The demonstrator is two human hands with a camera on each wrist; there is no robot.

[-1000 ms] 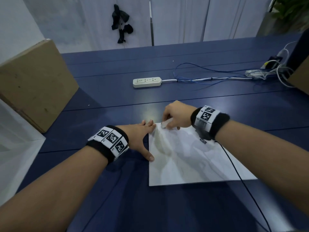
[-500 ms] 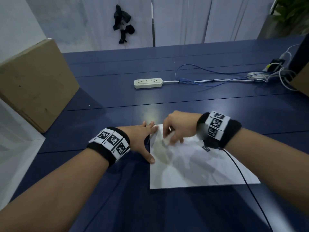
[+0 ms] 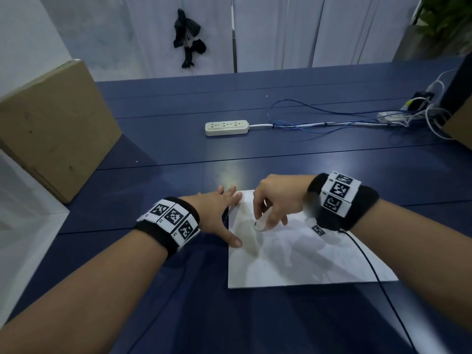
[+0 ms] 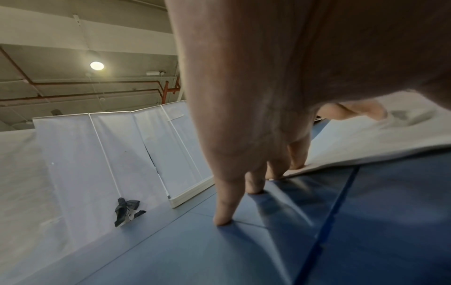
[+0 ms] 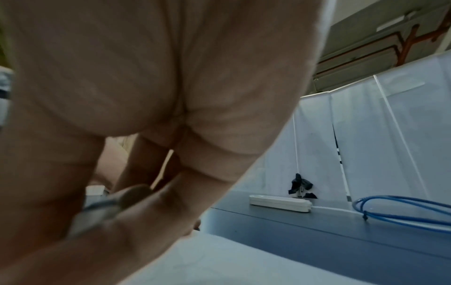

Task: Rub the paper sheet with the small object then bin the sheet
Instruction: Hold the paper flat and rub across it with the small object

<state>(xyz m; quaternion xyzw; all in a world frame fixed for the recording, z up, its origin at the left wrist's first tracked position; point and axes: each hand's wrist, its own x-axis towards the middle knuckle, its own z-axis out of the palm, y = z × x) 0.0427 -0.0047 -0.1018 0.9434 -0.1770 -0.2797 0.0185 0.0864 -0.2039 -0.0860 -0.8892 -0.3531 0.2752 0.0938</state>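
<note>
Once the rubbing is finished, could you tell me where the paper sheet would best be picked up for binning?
Probably at the near right corner of the paper sheet, coming from the right. The sheet lies flat on the blue table, so a free edge must be lifted; that corner is bare, whereas the left hand rests along the left edge and the right hand pinches the small object near the top.

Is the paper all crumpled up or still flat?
Flat. The paper sheet lies spread on the blue table, its corners showing, edge pressed by the left hand.
</note>
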